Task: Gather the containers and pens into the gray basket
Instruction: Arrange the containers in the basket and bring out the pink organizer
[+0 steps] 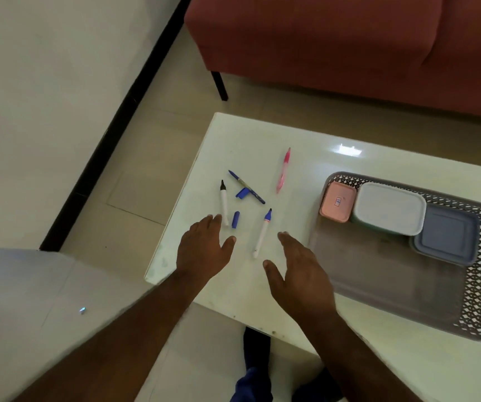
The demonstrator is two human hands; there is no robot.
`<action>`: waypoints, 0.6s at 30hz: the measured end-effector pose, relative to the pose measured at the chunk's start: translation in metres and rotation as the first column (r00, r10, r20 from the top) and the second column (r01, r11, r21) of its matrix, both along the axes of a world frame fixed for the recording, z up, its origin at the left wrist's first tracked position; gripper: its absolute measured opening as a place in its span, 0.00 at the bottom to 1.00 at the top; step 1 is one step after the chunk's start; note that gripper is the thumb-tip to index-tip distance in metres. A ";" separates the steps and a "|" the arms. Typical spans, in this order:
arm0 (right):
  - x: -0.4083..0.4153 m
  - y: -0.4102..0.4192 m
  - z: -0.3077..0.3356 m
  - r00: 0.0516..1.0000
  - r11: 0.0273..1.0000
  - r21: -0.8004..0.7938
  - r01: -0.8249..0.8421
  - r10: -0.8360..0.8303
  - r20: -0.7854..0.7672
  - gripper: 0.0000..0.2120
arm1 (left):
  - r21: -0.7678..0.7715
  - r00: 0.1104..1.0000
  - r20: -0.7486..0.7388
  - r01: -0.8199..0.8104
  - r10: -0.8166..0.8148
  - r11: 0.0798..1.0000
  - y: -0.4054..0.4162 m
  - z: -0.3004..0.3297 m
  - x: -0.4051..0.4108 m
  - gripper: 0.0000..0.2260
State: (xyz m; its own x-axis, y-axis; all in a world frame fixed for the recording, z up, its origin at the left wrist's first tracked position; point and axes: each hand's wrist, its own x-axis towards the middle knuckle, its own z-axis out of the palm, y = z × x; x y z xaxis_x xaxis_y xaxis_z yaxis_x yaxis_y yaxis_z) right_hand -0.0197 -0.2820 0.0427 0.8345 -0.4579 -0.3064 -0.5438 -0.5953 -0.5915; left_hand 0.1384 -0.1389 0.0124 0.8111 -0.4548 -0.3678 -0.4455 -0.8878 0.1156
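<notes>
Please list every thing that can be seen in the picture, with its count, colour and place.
basket: 1, gray, on the table's right part
containers: 3, pink, white, blue, in the basket's far part
markers: 2, white body, uncapped, one black-tipped, one blue-tipped, near the hands
blue pen: 1, among the markers
pink pen: 1, farther back
caps: 2, blue, loose by the blue pen
table: 1, whitish
sofa: 1, red, behind the table
left hand: open, over the table
right hand: open, beside the basket
</notes>
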 end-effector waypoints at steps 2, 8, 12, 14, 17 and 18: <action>0.006 0.005 -0.006 1.000 1.000 0.009 -0.007 0.007 -0.026 0.31 | 0.008 1.000 0.007 0.022 -0.022 1.000 -0.001 -0.005 0.002 0.30; -0.008 0.004 -0.013 0.997 0.997 0.000 0.071 -0.071 -0.036 0.29 | -0.127 0.990 0.024 0.144 -0.142 0.981 -0.023 0.004 -0.025 0.31; -0.045 -0.007 -0.006 0.975 0.975 -0.014 0.223 -0.223 0.001 0.27 | -0.282 0.975 0.058 0.224 -0.216 0.933 -0.053 0.025 -0.076 0.32; -0.074 -0.017 0.002 0.940 0.938 -0.057 0.341 -0.338 0.049 0.25 | -0.358 0.964 0.066 0.264 -0.258 0.895 -0.069 0.038 -0.103 0.32; -0.123 -0.032 0.012 0.875 0.866 -0.128 0.484 -0.473 0.108 0.24 | -0.443 0.928 0.101 0.365 -0.359 0.819 -0.091 0.057 -0.145 0.31; -0.142 -0.038 0.012 0.849 0.836 -0.147 0.528 -0.517 0.112 0.24 | -0.460 0.908 0.111 0.408 -0.404 0.789 -0.100 0.061 -0.161 0.31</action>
State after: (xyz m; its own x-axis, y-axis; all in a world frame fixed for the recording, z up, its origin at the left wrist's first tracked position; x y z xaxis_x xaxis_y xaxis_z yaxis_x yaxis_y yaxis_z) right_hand -0.1620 -0.3203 0.0551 0.4718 -0.8705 -0.1401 -0.7657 -0.3257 -0.5547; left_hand -0.0224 -0.2390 0.0738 0.5147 -0.8570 -0.0250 -0.7548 -0.4668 0.4608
